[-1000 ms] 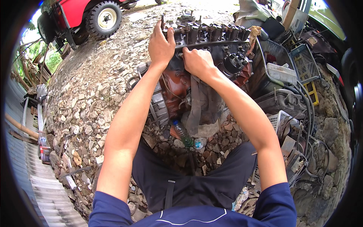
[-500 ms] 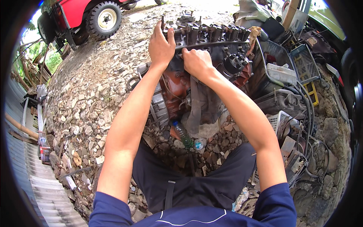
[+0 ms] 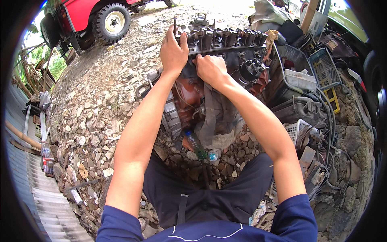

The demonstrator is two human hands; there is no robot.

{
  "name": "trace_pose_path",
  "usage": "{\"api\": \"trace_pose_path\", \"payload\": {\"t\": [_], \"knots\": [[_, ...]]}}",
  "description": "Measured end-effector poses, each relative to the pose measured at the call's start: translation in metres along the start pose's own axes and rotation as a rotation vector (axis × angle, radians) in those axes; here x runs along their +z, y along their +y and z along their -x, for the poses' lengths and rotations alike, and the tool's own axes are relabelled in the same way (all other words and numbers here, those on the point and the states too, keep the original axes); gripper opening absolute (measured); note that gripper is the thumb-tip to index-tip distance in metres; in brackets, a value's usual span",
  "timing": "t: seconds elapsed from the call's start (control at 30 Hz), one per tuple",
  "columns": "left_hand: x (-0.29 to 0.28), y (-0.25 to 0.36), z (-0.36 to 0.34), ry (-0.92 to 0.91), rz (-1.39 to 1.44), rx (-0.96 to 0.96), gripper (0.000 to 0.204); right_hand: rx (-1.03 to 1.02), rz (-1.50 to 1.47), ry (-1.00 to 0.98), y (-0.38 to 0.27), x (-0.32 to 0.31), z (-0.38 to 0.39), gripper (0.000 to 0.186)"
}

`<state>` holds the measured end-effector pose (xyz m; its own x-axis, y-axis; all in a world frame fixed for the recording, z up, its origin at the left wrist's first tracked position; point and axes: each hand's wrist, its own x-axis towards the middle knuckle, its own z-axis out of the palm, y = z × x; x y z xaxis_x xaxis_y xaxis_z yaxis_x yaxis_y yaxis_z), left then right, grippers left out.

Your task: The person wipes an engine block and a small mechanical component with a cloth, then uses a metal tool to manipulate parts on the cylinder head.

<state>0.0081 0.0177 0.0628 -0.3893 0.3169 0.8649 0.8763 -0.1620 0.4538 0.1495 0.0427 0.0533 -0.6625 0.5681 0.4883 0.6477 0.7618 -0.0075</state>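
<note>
Rust-red metal engine [image 3: 189, 94]: left hand [image 3: 174, 53] stays extended there, right hand [image 3: 211, 69] stays curled. I can't tell their fingers' grasp.

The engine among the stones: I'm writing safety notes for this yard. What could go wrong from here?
The bare left hand is close to the exposed valve springs, so a slip might scrape the fingers. The engine stands amid loose stones, its footing mostly hidden, so it could perhaps rock if pushed hard. The plastic bottle is between the engine and the person's legs, where a shifting foot might knock it.
</note>
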Motion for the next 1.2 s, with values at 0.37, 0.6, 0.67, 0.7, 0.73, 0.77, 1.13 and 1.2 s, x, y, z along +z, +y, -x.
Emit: {"api": "trace_pose_path", "payload": {"t": [0.37, 0.6, 0.67, 0.7, 0.73, 0.77, 1.13, 1.2], "knots": [[-0.002, -0.002, -0.001, 0.010, 0.006, 0.013, 0.050, -0.001, -0.005, 0.030, 0.000, 0.003, 0.000, 0.027], [-0.003, -0.002, 0.000, 0.023, 0.017, 0.017, 0.051, 0.014, -0.003, 0.024, -0.002, 0.001, 0.001, 0.038], [-0.001, -0.003, -0.001, 0.021, 0.018, 0.017, 0.051, 0.022, 0.020, 0.051, -0.003, 0.010, 0.003, 0.039], [-0.001, -0.002, -0.001, 0.018, 0.019, 0.016, 0.051, 0.019, 0.003, 0.064, -0.002, 0.012, 0.003, 0.039], [-0.002, -0.002, -0.001, 0.026, 0.021, 0.023, 0.051, 0.017, -0.014, 0.078, 0.000, 0.012, 0.003, 0.039], [-0.002, -0.001, -0.001, 0.034, 0.023, 0.029, 0.051, 0.016, -0.031, 0.091, 0.003, 0.013, 0.003, 0.039], [-0.002, -0.002, 0.001, 0.033, 0.013, 0.022, 0.050, 0.036, -0.039, 0.099, -0.002, 0.007, 0.007, 0.034], [0.000, -0.001, -0.001, 0.048, 0.014, 0.041, 0.050, 0.028, -0.053, 0.117, 0.001, 0.011, 0.005, 0.035]]}}
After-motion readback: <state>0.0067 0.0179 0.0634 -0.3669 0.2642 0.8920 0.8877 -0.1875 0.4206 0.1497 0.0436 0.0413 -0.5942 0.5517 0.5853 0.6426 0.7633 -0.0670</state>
